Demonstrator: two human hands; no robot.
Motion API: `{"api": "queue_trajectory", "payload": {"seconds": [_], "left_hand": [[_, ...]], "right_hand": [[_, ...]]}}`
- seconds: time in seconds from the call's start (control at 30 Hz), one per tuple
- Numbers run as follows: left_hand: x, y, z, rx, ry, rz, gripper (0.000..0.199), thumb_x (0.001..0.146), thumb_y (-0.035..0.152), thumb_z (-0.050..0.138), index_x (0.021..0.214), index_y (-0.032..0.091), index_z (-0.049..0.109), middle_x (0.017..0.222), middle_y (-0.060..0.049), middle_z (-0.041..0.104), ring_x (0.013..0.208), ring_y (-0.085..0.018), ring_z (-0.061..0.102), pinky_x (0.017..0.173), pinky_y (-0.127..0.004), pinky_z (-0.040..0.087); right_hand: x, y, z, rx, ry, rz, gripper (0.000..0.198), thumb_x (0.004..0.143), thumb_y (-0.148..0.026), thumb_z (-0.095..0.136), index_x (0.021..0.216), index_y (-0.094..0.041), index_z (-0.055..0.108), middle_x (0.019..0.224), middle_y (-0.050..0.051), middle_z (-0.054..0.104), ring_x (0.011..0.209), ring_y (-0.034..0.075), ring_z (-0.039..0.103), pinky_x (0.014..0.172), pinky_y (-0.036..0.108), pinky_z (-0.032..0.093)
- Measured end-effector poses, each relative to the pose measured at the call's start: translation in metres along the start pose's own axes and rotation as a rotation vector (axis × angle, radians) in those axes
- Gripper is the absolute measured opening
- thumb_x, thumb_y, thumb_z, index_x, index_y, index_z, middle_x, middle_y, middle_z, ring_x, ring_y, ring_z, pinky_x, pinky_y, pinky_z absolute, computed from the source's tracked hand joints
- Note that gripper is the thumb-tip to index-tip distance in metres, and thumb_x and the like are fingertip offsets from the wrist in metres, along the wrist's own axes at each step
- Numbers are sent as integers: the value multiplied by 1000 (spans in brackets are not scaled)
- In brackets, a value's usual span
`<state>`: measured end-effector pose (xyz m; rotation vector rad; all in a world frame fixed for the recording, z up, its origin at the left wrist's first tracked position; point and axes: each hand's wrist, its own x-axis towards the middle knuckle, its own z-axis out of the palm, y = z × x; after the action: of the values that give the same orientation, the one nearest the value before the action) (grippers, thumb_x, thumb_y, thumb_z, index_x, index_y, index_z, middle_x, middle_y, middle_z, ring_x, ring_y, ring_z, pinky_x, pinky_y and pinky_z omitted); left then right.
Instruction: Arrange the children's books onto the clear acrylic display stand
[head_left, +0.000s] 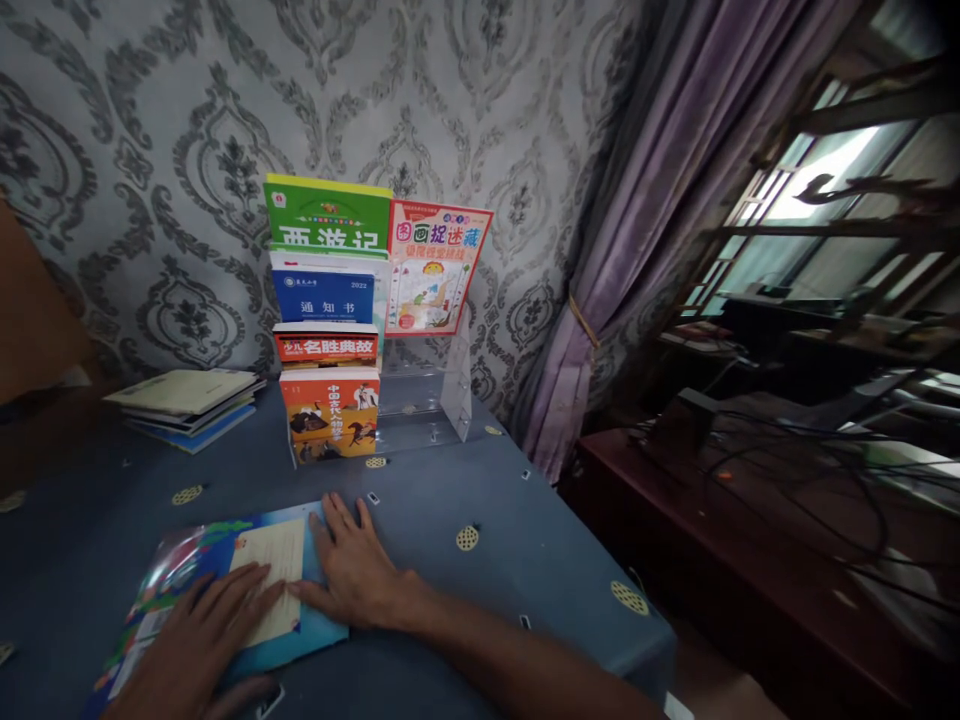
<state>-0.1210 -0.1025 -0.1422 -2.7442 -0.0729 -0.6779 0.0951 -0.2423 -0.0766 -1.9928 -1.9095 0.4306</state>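
Observation:
A blue picture book (pixel 289 650) with a cream text panel on its cover lies flat near the table's front edge. Fingers stretched out, my left hand (pixel 202 635) rests on its left part. My right hand (pixel 356 565) lies flat on its right edge, fingers spread and thumb on the cream panel. Beyond the hands stands a clear tiered book rack (pixel 420 395). Its left column carries a green book (pixel 328 212), a blue booklet (pixel 326 293), a red book (pixel 326 347) and an orange book (pixel 335 415). A red-edged picture book (pixel 435 270) leans at its upper right.
A stack of thin books (pixel 191 400) sits left of the rack on the blue tablecloth (pixel 442 600). Patterned wallpaper rises behind. To the right are a purple curtain (pixel 592 270) and a dark red cabinet (pixel 675 520) with tangled black cables. A brown object blurs at far left.

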Motion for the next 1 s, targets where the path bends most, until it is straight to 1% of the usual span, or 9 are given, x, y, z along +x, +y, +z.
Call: {"api": "queue_trajectory", "payload": {"seconds": [0.1,0.2,0.37,0.47,0.53,0.63,0.73,0.87,1.0], "left_hand": [[8,-5,-9,45,52,120,57,92,68,49,132,30,65,125,-3,74,107,-22,71,90,-31,53],[8,-4,-8,115,104,207,49,98,59,44,123,26,71,119,-4,76,104,-21,72,89,-28,54],[2,13,-5,135,21,153,42,105,43,36,121,23,70,122,-8,74,115,-25,69,97,-35,53],[10,15,-18,152,-40,167,35,106,26,35,116,17,67,117,-12,75,112,-25,70,94,-35,54],[18,12,-29,103,-61,162,30,105,20,36,114,15,64,109,-12,76,107,-24,71,89,-32,55],[28,8,-41,-14,-85,71,23,105,22,37,108,17,60,93,-8,75,86,-20,73,73,-27,54],[32,9,-44,-120,-121,-51,26,107,26,33,98,21,57,78,-3,70,68,-17,68,60,-25,47],[34,13,-49,-277,-85,-185,33,107,27,28,90,22,55,67,1,63,56,-15,60,53,-25,37],[40,12,-70,-435,-46,-261,30,106,27,29,96,23,57,65,3,60,52,-13,53,54,-25,37]], "right_hand": [[-3,2,3,0,10,-9,83,100,-61,40,154,2,30,162,30,20,154,39,11,122,64,11],[-7,6,6,6,20,-30,80,100,-59,42,154,-1,32,163,27,21,154,37,14,122,64,13],[-17,12,8,46,29,-44,70,99,-53,50,151,-7,41,162,23,29,154,33,20,124,60,14],[-26,17,8,122,21,-46,55,103,-47,44,146,-13,51,159,19,38,152,30,28,123,59,16],[-31,24,8,207,41,-83,49,105,-46,40,142,-18,56,155,15,46,149,27,35,123,58,17],[-33,37,14,317,108,-146,48,100,-52,50,136,-23,60,145,12,58,141,26,47,123,58,20],[-26,51,25,367,213,-178,42,92,-49,66,127,-25,66,130,11,69,128,28,59,119,57,29],[-16,62,33,420,314,-226,30,90,-42,71,115,-25,73,114,10,75,113,28,67,107,51,44],[-13,63,26,472,303,-244,28,86,-44,74,107,-26,77,108,8,77,112,29,66,103,49,46]]}}
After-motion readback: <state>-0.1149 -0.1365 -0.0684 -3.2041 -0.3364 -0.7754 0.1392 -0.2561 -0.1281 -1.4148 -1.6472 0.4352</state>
